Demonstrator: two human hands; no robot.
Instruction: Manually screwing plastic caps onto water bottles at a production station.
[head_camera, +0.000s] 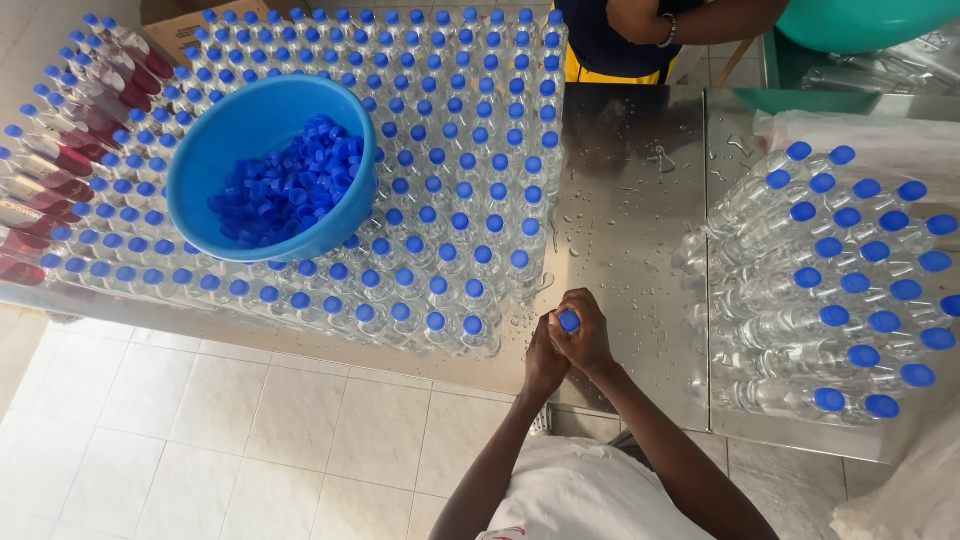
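Wet steel table (625, 230) is crowded with capped bottles. At its near edge one clear bottle (568, 322) with a blue cap is clasped upright between the left hand (545, 355) and right hand (588, 335), fingers clamped around it, its body mostly hidden.

A round blue plastic basin (262, 165) heaped with loose blue screw caps (290, 190) sits on upright capped clear bottles (440, 180) covering the wet steel bench (625, 230). Capped bottles lie stacked sideways (830, 290) at right; a bystander's sleeve (610, 45) shows beyond.
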